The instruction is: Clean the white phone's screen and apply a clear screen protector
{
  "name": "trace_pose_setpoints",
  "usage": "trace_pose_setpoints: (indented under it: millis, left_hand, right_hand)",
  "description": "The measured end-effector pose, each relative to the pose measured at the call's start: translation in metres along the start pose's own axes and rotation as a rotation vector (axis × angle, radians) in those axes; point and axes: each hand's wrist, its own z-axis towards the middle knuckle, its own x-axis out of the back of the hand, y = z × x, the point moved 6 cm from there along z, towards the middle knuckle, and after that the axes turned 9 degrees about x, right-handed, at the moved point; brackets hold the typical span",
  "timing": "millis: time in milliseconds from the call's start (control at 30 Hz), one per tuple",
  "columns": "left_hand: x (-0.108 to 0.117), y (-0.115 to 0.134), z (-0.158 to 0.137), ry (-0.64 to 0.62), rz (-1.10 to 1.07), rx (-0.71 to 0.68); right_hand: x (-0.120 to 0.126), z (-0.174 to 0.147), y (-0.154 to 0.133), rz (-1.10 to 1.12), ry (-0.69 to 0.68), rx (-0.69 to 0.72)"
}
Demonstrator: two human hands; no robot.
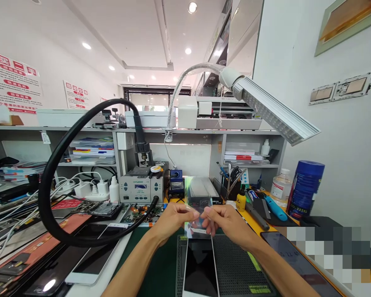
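Observation:
A clear film sheet (pixel 190 194), shiny and see-through, stands raised in front of me, its lower end by the top of a white-framed phone (pixel 200 264). My left hand (pixel 177 218) pinches the film near its middle between thumb and fingers. From the other side my right hand (pixel 221 220) grips the same sheet, its fingers partly visible through it. The two thumbs nearly meet. Below the hands, the phone lies dark screen up on a black textured mat (pixel 241 264). Whether the film touches the phone cannot be made out.
A thick black hose (pixel 46 198) loops at left from a soldering or hot-air station (pixel 140 187). Several phones and parts lie left. At right are a phone (pixel 293 260), a blue can (pixel 307 185), a bottle (pixel 280 185) and tools. A lamp (pixel 272 107) hangs overhead.

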Motion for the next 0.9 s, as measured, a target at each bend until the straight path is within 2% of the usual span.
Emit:
trace_pose_setpoints:
  millis: [200,367,467,533,733,900]
  left_hand:
    - [0.005,0.004,0.000,0.055,-0.107,-0.018]
    - [0.007,0.008,-0.002,0.056,-0.105,-0.031]
    - [0.011,0.009,-0.003,0.101,-0.100,-0.050]
    - [0.011,0.007,-0.002,0.126,-0.104,-0.059]
    - [-0.001,-0.001,0.002,0.078,-0.093,-0.059]
    - [0.000,0.003,0.000,0.050,-0.093,-0.062]
  right_hand:
    - [-0.003,-0.002,-0.005,-0.009,-0.107,-0.008]
    - [-0.006,-0.004,-0.004,0.019,-0.148,-0.021]
    - [-0.014,-0.005,0.000,0.060,-0.145,-0.052]
    - [-0.020,-0.005,0.004,0.104,-0.103,-0.071]
    - [-0.015,-0.001,0.018,0.089,0.183,-0.096]
    - [-0.006,0.000,0.014,0.145,0.217,-0.069]
